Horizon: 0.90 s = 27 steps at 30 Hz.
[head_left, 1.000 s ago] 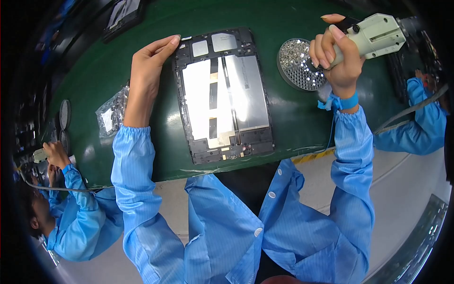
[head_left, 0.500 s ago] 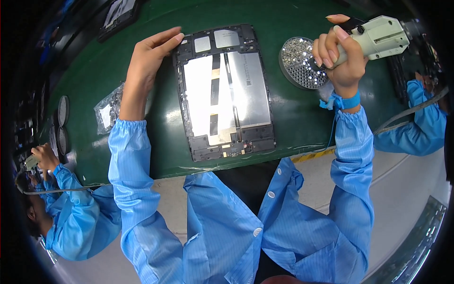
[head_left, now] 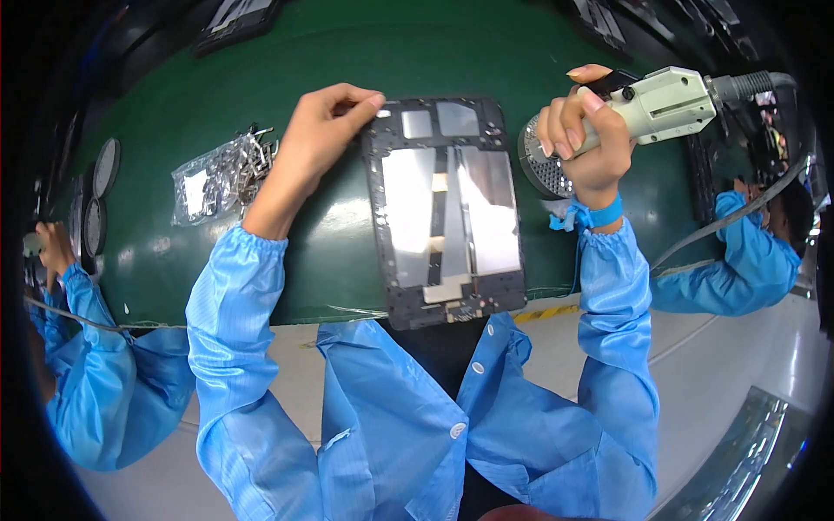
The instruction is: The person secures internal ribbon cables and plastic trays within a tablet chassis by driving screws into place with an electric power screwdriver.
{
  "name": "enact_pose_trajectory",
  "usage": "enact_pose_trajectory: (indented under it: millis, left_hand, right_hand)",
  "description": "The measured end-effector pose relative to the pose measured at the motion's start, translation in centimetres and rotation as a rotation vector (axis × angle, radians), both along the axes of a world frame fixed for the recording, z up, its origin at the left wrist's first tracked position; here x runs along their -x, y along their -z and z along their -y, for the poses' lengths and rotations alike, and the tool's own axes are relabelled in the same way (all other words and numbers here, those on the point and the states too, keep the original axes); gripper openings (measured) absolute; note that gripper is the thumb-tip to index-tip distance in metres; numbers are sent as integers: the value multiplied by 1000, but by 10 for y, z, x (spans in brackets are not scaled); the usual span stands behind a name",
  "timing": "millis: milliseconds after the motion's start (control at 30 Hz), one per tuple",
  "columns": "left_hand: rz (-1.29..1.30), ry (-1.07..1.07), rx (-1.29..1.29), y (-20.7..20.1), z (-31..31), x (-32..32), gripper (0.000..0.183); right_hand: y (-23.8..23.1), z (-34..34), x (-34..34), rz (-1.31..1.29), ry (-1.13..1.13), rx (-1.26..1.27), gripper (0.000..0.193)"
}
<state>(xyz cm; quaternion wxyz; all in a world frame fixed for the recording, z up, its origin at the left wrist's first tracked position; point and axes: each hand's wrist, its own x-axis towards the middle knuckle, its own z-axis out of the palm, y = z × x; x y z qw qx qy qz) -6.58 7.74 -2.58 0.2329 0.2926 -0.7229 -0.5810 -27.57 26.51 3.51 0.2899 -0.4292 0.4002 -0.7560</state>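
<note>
The person's left hand [head_left: 326, 135] pinches the upper left corner of a flat black tablet body with silvery inner panels [head_left: 490, 208], thumb against fingertips, a hold that probably steadies it while leaving its middle uncovered. The tablet body is between the two hands, before the torso, its lower end reaching the near edge of the green surface [head_left: 334, 265] (whether it rests there or is slightly lifted, I cannot tell).

The right hand [head_left: 595, 143] is wrapped around a pale grey-green power tool with a boxy rear [head_left: 673, 104], its fingers curled about the narrower front; the ribbed grey cable [head_left: 754, 84] leaves the rear, likely to keep it out of the way. A round, perforated metallic dish [head_left: 540, 165] sits just beyond that hand, partly hidden by it, presumably for easy reach.

The tablet body looks open-backed: two small bright plates at the top, broad reflective panels below, a dark strip between them, and a dark lower end. Glare and blur hide finer detail.
</note>
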Motion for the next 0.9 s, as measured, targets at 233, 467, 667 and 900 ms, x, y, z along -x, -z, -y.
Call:
enact_pose_trajectory:
  millis: [233, 467, 667, 900]
  left_hand:
    - [-22, -22, 170, 5, -39, -14, 26]
    - [8, 158, 133, 8, -14, -19, 28]
    - [-114, 175, -31, 15, -8, -21, 23]
    - [-151, 163, -226, 14, -9, -21, 21]
  right_hand:
    - [-12, 45, -43, 40, -173, -21, 22]
    - [-11, 81, -77, -172, -156, -142, 29]
    - [3, 92, -88, -159, -142, -148, 29]
    - [-2, 90, -85, -198, -178, -122, 33]
